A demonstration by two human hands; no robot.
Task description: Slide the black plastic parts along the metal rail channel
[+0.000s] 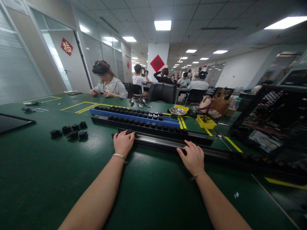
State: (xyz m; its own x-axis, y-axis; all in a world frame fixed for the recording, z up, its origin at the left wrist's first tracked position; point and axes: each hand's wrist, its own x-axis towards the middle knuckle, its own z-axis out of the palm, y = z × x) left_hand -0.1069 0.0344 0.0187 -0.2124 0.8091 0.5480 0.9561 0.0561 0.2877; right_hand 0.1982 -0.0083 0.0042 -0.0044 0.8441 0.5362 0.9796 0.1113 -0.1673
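Observation:
A long black channel-shaped rail (155, 139) with a shiny inner face lies across the green table in front of me. My left hand (123, 142) is at its left end, with the fingers bent around a small black block-shaped part (129, 131). Only the top of that part shows between thumb and fingers. Farther right, my right hand (193, 156) rests on the near edge of the rail, fingers apart and holding nothing. Behind it lie a second black rail (192, 134) with a row of black parts and a blue rail (134, 117) filled with similar parts.
Several loose black parts (73, 131) lie on the table (83, 179) to the left. A metal bowl (177, 111) and a yellow bin (205, 122) stand at the back right. An open black case (271, 118) rises at the right. A person (109, 84) sits across the table.

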